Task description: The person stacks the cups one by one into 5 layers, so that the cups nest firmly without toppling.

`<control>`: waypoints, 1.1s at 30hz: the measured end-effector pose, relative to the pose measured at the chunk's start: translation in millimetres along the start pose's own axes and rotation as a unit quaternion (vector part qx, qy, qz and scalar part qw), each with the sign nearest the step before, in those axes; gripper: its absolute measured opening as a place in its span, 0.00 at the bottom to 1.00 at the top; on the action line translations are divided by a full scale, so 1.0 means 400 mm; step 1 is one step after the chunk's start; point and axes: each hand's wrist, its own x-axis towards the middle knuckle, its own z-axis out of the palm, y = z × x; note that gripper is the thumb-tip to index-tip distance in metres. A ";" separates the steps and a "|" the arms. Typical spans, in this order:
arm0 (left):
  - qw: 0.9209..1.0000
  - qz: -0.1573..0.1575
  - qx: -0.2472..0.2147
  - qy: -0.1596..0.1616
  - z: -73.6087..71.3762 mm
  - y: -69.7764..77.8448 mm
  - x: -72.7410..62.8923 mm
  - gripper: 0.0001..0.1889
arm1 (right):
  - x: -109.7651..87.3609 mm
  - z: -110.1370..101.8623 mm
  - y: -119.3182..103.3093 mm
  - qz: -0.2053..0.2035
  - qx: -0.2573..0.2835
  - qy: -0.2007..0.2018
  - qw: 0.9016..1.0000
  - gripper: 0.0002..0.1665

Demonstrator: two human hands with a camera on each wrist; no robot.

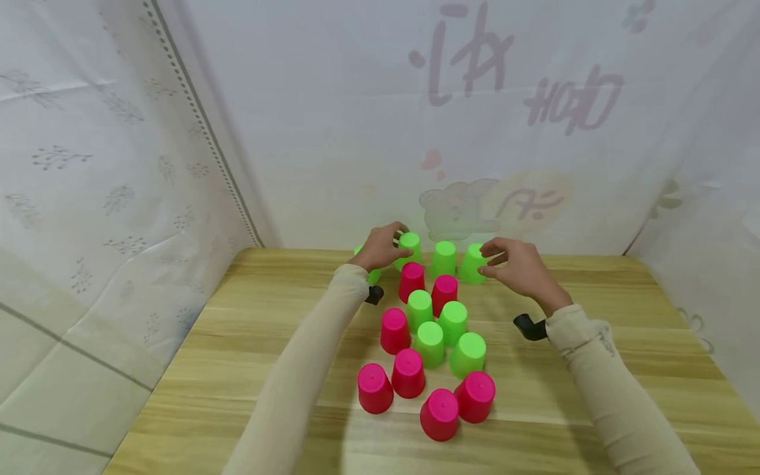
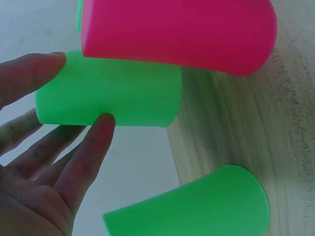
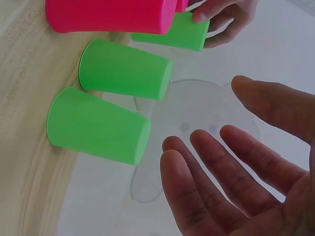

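Fingers (image 2: 88, 160), left hand (image 1: 380, 249), round green cup (image 2: 133, 93)

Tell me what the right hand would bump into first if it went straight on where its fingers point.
The right hand would probably meet the rightmost green cup in the back row first; a gap shows between them, though its depth is hard to judge.

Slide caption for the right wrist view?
Right hand near an upside-down green cup, not touching it; beyond, the left hand holds another green cup.
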 end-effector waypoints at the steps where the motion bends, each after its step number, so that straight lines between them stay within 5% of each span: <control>1: 1.000 -0.002 0.006 -0.005 0.002 0.001 0.004 0.25 | -0.003 0.001 0.002 0.001 0.001 0.001 1.000 0.23; 13: 0.995 -0.038 0.080 -0.043 0.025 0.008 0.039 0.24 | -0.038 0.020 0.014 0.001 0.017 0.004 1.000 0.21; 25: 0.995 -0.042 0.062 -0.067 0.020 0.027 0.033 0.26 | -0.056 0.042 0.036 -0.007 0.032 0.006 0.999 0.22; 33: 0.996 -0.018 0.047 -0.072 -0.009 0.024 0.011 0.27 | -0.063 0.044 0.045 -0.008 0.034 0.003 0.999 0.22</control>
